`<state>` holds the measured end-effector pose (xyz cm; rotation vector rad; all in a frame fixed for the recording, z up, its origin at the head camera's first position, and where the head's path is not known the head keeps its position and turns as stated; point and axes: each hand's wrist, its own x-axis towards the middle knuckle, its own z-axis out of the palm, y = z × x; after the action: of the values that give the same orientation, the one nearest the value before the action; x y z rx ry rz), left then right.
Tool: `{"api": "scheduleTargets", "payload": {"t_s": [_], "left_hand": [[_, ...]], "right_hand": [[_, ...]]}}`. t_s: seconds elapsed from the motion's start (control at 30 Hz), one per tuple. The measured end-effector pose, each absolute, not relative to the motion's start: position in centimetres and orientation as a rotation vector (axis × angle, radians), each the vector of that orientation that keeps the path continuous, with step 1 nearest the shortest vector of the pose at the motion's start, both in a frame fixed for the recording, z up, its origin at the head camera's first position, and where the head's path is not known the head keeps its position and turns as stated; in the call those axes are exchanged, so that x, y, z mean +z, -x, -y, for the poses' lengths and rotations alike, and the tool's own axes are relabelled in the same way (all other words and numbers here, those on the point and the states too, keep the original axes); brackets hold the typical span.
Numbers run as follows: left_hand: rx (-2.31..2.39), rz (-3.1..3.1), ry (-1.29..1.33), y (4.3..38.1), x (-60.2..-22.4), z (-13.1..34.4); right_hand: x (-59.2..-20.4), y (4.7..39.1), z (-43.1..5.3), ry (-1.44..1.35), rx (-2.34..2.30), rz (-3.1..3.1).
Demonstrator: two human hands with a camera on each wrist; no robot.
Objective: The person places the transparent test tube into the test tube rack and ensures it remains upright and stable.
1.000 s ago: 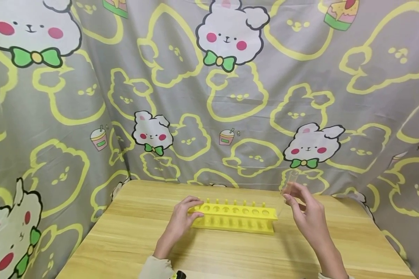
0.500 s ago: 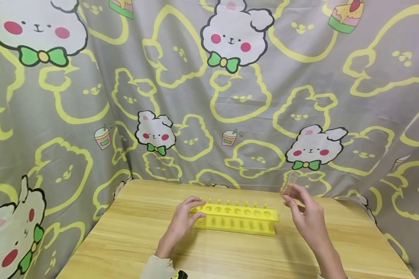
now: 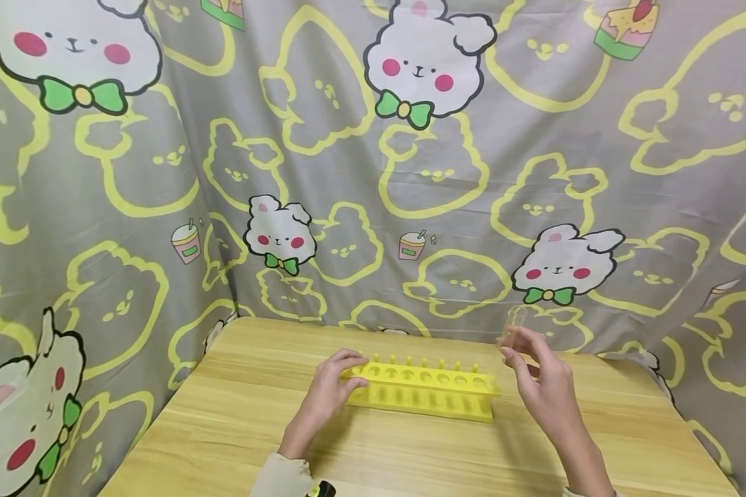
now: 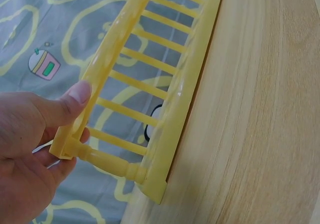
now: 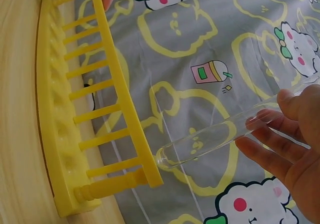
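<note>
A yellow test tube rack (image 3: 454,391) with a row of round holes along its top stands on the wooden table. My left hand (image 3: 328,386) grips the left end of its top bar, thumb in front and fingers behind, as the left wrist view also shows. To the right, my right hand (image 3: 548,386) pinches a clear glass test tube (image 5: 205,141) between thumb and fingers. The tube is tilted, its rounded lower end right at the rack's top right end in the right wrist view. No tubes show in the rack's holes.
The wooden table (image 3: 236,414) reaches back to a grey curtain (image 3: 342,172) printed with rabbits, which hangs behind and at both sides. A small black and yellow object (image 3: 323,489) shows beside the left sleeve at the bottom edge.
My right hand has shifted slightly left with the test tube, toward the rack's right end. The left hand keeps its grip on the rack. The head view has turned a little.
</note>
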<state>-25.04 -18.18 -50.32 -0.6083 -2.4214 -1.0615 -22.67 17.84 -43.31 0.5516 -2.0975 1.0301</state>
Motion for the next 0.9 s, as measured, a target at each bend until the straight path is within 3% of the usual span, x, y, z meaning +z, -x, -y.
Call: {"api": "scheduleTargets", "payload": {"t_s": [0.9], "left_hand": [[-1.048, 2.424, 0.600, 25.11, -50.24, 18.20]], "right_hand": [[-43.19, 23.06, -17.04, -0.578, 1.050, 2.104]]}}
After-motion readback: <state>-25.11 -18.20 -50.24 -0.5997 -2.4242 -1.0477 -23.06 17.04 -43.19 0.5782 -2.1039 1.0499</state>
